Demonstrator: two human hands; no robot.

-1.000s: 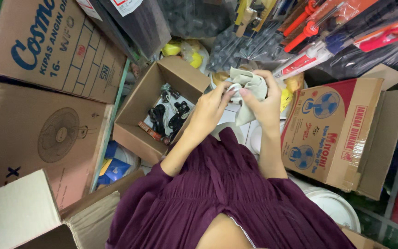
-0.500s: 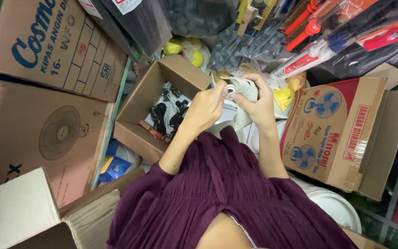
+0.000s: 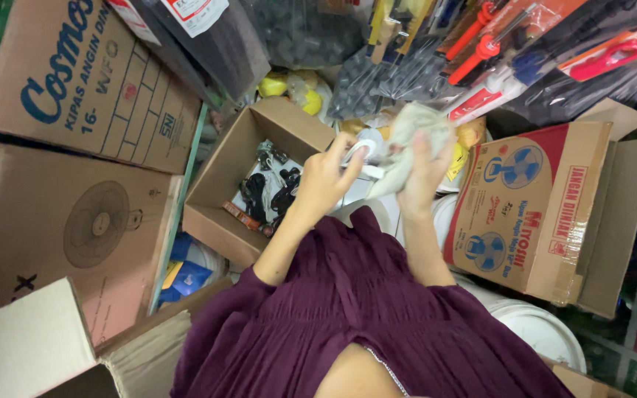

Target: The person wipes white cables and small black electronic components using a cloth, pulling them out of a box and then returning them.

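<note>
Since half a second ago, right hand point(image 3: 423, 166) has shifted up and outward, blurred, its pale grey-green cloth point(image 3: 411, 144) now spread against the small white round object point(image 3: 365, 149). Left hand point(image 3: 326, 177) pinches that white object at its rim; right hand is clamped on the cloth. Both sit chest-high, just right of the open brown cardboard box point(image 3: 219, 173) of black parts.

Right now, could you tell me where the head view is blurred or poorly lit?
Head view: the right hand and pale cloth are smeared by motion blur; the left hand, on a white ring-shaped part, is sharper. The open carton is evenly lit; the right edge falls into shadow.
</note>
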